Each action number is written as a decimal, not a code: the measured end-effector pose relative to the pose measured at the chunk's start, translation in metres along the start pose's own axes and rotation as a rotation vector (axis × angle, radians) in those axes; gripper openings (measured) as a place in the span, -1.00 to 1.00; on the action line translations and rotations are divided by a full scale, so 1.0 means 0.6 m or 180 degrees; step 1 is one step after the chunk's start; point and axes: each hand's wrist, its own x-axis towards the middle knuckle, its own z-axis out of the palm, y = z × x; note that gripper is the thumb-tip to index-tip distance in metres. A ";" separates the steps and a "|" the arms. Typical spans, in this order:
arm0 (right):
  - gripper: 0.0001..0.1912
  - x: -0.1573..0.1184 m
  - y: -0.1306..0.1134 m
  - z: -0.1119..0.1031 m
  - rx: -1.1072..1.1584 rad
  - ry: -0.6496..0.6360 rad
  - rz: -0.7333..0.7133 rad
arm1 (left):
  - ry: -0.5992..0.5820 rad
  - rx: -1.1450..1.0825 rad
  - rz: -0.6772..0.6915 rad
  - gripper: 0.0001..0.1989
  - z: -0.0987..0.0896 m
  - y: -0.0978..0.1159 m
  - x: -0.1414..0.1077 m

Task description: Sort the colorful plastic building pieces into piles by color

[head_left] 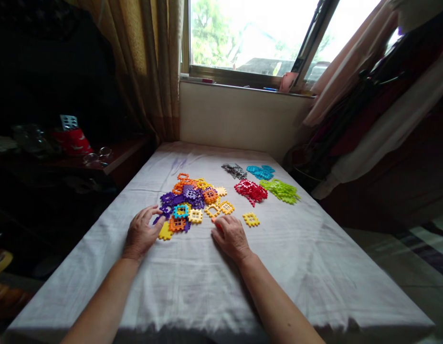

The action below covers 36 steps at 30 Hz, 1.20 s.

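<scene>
We've a bright window at 12 o'clock w/ pale wall below, curtain at 11, dk desk approx. 9, clothes at 2, floor approx. 4, cloth-covered table at 6.

Hands: two are seen.
Gray pile, blue pile, red pile, green pile: one of each is counted.
Mixed pile: one is counted.
Lone yellow piece: one is seen.
Overlapped pieces: cannot be counted.

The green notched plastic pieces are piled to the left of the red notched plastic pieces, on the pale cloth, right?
Not left: the head view shows the green pieces piled to the right of the red pieces. Both do lie on the pale cloth.
</scene>
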 end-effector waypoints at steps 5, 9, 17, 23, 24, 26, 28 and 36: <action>-0.88 0.001 -0.003 0.005 0.0302 0.0143 -0.0024 | -0.0959 0.0525 0.0246 -0.49 -0.019 -0.013 -0.021; -0.82 -0.004 0.010 0.000 0.0420 0.0483 0.0122 | -0.1209 0.0648 0.0093 -0.45 -0.022 -0.013 -0.024; -0.78 -0.006 0.024 -0.003 0.0629 0.0897 0.0400 | -0.0754 -0.0670 -0.0666 -0.31 -0.043 -0.044 -0.009; -0.76 -0.002 0.010 -0.005 0.1061 0.1005 0.0478 | -0.0474 -0.0586 0.0298 -0.36 -0.009 0.032 0.012; -0.76 -0.002 0.006 -0.007 0.1187 0.0909 0.0506 | -0.0534 -0.0475 0.0590 -0.38 0.004 0.056 0.017; -0.76 -0.001 0.000 -0.010 0.1448 0.0710 0.0601 | -0.0681 -0.0305 0.1020 -0.42 0.031 0.105 0.025; -0.75 -0.001 -0.003 -0.012 0.1707 0.0625 0.0723 | -0.0835 -0.0250 0.1324 -0.41 0.056 0.148 0.031; -0.71 0.004 0.038 -0.016 0.2007 0.1020 0.1401 | -0.0930 -0.0239 0.1479 -0.33 0.104 0.185 0.034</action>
